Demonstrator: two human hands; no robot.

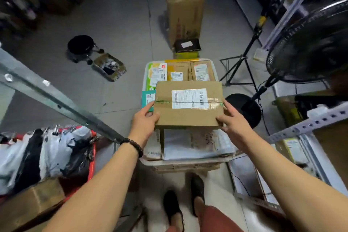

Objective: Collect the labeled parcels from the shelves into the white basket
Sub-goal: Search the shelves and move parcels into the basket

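The parcel (184, 117) is matt brown cardboard, its paper label (189, 98) under glossy tape (214, 102). The shelf rail (56, 100) is dull metal.

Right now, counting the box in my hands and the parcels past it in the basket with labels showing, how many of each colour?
Brown cardboard: 3, the held box, middle box, right box
Green and white pack: 1
Teal parcel: 1
Total: 5
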